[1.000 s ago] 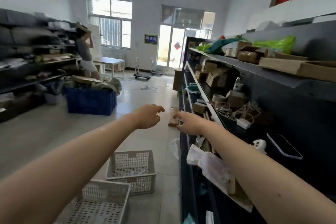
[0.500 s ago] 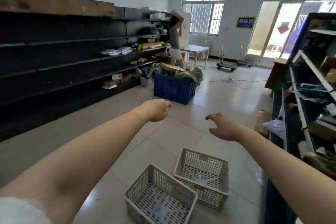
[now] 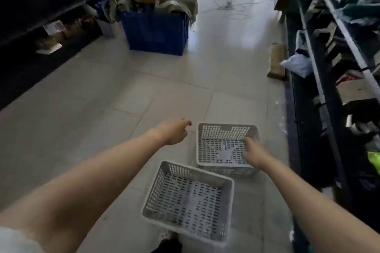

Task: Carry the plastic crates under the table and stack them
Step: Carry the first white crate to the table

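Two grey plastic crates sit on the tiled floor, rectangular and slotted like lattice: the near crate (image 3: 188,201) and the far crate (image 3: 226,148), corners almost touching. The right hand (image 3: 254,152) reaches over the far crate, fingers spread, grasping nothing. The left hand (image 3: 174,132) hovers beside it, loosely curled, empty.
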### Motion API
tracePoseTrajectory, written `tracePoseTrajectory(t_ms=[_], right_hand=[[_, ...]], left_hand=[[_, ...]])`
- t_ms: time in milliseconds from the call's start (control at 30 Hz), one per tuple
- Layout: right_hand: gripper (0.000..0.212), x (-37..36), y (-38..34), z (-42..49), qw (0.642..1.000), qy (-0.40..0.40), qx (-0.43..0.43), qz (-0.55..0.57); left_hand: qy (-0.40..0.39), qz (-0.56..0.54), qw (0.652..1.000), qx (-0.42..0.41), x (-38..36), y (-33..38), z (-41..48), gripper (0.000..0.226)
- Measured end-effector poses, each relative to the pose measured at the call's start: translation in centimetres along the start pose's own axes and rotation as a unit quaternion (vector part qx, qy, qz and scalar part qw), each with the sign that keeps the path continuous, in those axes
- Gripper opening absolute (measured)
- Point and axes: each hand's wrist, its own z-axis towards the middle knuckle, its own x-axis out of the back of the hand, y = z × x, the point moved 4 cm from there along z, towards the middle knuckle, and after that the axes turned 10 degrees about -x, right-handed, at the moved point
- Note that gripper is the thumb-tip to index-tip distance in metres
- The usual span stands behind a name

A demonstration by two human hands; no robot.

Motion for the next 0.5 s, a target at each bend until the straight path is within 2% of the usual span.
tracePoseTrajectory(t_ms=[100, 300, 400, 500], right_hand=[[0.051, -6.1, 0.2, 3.1, 0.995, -0.018, -0.065, 0.076], [0.050, -20.4, 4.5, 9.3, 0.974, -0.074, -0.183, 0.113], [0.045, -27.4, 7.2, 13.3, 0.968, -0.091, -0.214, 0.097], [0.051, -33.9, 10.4, 17.5, 0.958, -0.081, -0.261, 0.091]], left_hand=[[-0.034, -0.050, 0.998, 0.021, -5.4, -3.9, 4.2, 0.048], [-0.127, 0.001, 0.992, -0.003, -19.9, -11.5, 10.7, 0.042], [-0.143, 0.017, 0.988, 0.048, -28.9, -17.0, 12.0, 0.035], [-0.167, 0.002, 0.979, 0.117, -38.4, -21.7, 12.1, 0.047]])
